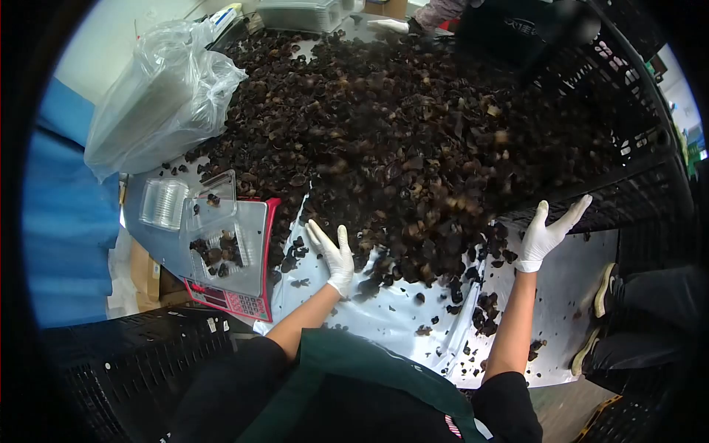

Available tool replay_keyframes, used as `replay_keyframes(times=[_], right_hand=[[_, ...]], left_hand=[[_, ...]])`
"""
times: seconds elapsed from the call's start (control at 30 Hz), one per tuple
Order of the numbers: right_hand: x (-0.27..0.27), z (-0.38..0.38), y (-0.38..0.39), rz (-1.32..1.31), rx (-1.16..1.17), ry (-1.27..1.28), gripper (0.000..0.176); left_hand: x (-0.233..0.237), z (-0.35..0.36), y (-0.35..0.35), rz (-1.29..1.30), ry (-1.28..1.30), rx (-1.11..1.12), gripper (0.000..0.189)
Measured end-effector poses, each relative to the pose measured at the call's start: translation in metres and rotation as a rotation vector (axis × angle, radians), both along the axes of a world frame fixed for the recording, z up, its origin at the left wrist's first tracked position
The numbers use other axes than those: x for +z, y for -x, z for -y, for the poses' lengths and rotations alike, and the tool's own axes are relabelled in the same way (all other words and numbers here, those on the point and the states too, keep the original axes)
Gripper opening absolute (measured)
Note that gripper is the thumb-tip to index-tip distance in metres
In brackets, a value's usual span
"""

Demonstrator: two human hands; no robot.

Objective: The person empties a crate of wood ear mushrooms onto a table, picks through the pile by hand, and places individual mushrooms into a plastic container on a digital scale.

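A broad heap of dark wood ear mushrooms covers the table, some pieces blurred as if tumbling. My left hand, in a white glove, is at the heap's near edge with fingers stretched and thumb apart, holding nothing. On the right, a black plastic crate lies tipped, its opening toward the heap. My right hand, also gloved, is spread at the crate's lower edge, fingertips right at its dark wall. White sheeting shows under the loose pieces between my arms.
A red-framed scale on the left carries a clear plastic box with some mushrooms. Another clear box and a filled plastic bag are beyond it. Stacked clear containers and another person's gloved hand are at the back.
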State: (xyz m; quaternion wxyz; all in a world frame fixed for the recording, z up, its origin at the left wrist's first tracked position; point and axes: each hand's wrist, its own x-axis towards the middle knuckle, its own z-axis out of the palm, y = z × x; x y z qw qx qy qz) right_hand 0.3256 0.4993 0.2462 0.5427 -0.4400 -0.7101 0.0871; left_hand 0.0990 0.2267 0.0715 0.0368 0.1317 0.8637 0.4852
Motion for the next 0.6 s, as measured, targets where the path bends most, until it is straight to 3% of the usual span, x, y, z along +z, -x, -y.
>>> replay_keyframes(times=[0.17,0.23,0.33,0.4,0.43,0.47,0.5,0.57,0.6], right_hand=[[-0.003,0.008,-0.011,-0.088,0.017,-0.024,0.069],[0.006,0.009,-0.022,-0.104,-0.08,-0.185,0.057],[-0.005,-0.02,-0.068,-0.331,-0.344,-0.016,0.049],[-0.039,-0.078,-0.134,-0.327,-0.424,-0.016,0.05],[-0.043,-0.1,-0.158,-0.202,-0.555,0.056,0.057],[-0.056,-0.129,-0.184,-0.236,-0.535,0.104,0.06],[-0.069,-0.153,-0.204,-0.271,-0.51,0.148,0.063],[-0.074,-0.173,-0.217,-0.403,-0.223,0.381,0.066],[-0.085,-0.183,-0.22,-0.494,-0.112,0.496,0.065]], left_hand=[[0.012,-0.006,-0.003,0.042,-0.005,0.002,0.087],[0.03,-0.022,-0.009,-0.114,0.273,0.046,0.09],[0.086,-0.061,-0.034,-0.362,0.079,-0.322,0.093],[0.134,-0.107,-0.054,-0.258,-0.167,-0.709,0.098],[0.154,-0.134,-0.064,-0.218,-0.336,-0.88,0.098],[0.184,-0.154,-0.078,-0.175,-0.438,-0.953,0.103],[0.203,-0.174,-0.091,-0.164,-0.557,-0.931,0.099],[0.208,-0.208,-0.117,0.225,-0.877,-0.618,0.086],[0.211,-0.205,-0.106,0.349,-0.888,-0.553,0.077]])
